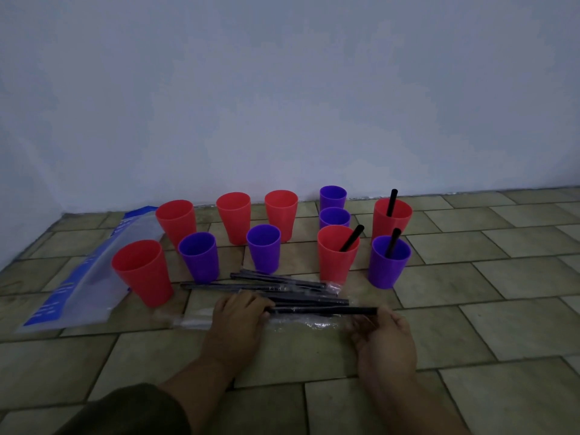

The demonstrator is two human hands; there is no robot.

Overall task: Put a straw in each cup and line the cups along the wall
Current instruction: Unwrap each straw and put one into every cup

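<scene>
Fingers (251,304) of the left hand (238,315) curl round one end of a thin black plastic straw (323,310) in its clear wrapper (314,324). The right hand (381,332) pinches the other end, low over the tiled floor (470,324), before the red and purple plastic cups (263,246). Best to slide the wrapper off lengthwise, without bending the straw.

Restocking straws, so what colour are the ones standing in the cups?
Black straws, clearest in the head view.

Bag (94,271) print blurred; rear purple cup (333,196) part-hidden.
</scene>
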